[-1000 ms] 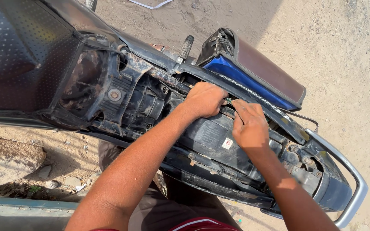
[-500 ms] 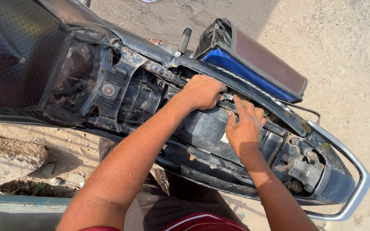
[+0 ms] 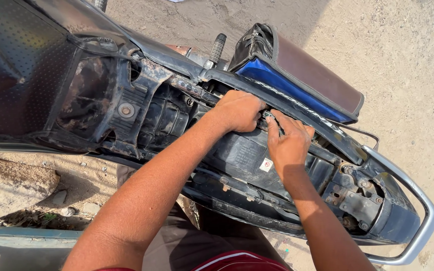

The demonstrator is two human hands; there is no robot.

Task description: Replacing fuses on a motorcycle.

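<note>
A motorcycle lies under me with its seat off, baring the dusty black under-seat tray point(image 3: 247, 155) and frame. My left hand point(image 3: 239, 110) is curled into a fist at the tray's far edge, its fingertips hidden against the side rail point(image 3: 297, 103). My right hand point(image 3: 290, 143) rests on the tray just beside it, thumb and forefinger pinching a small black part point(image 3: 268, 116) where the two hands meet. The left hand's fingers seem to close on the same part. A white and red sticker point(image 3: 265, 164) shows below my right hand.
A blue and brown seat point(image 3: 302, 75) leans on the bike's far side. The chrome grab rail point(image 3: 418, 221) curves round the tail at right. The black fuel tank point(image 3: 21, 65) fills the upper left. Sandy ground lies beyond; stones and a kerb point(image 3: 16, 185) lie at lower left.
My right hand has slid left along the tray until its fingers meet my left hand at the small black part. The left hand has stayed at the rail.
</note>
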